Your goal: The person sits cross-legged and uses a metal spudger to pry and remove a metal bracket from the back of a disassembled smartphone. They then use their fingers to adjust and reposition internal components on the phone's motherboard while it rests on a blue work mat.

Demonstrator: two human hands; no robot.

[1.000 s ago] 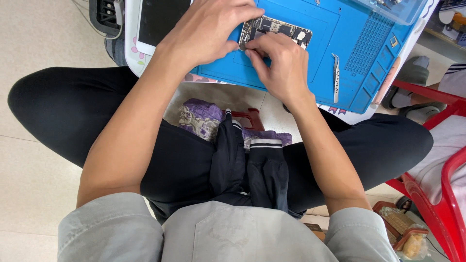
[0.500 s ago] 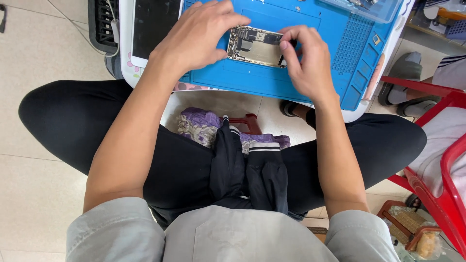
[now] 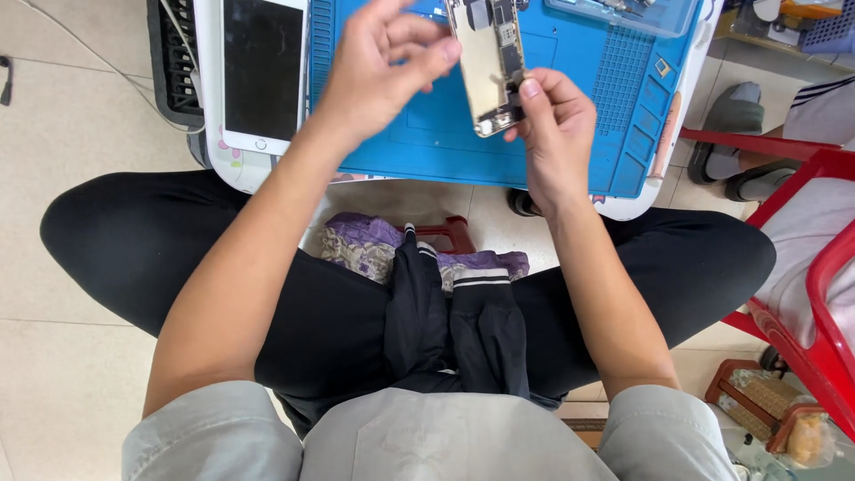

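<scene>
Grey shirt fabric [image 3: 427, 441] nearest the lens, soft and creased; black trousers [image 3: 178, 249] below it, matte, with a dark striped garment [image 3: 454, 321] and a purple patterned cloth [image 3: 356, 245] bunched in the lap. Right hand [image 3: 552, 134] pinches the opened phone body [image 3: 494, 62] by its lower end, thumb on the rim. Half a second ago the body lay flat on the blue mat [image 3: 588, 116]; now it is lifted clear and stood nearly upright, bare circuitry showing, so work has gone from on-mat to in-hand. Left hand [image 3: 374, 76] sits beside it, fingertips pressed together near its edge; whether they grip anything, cannot tell. Farther left, a glossy white-framed screen panel [image 3: 261, 71] lies flat.
</scene>
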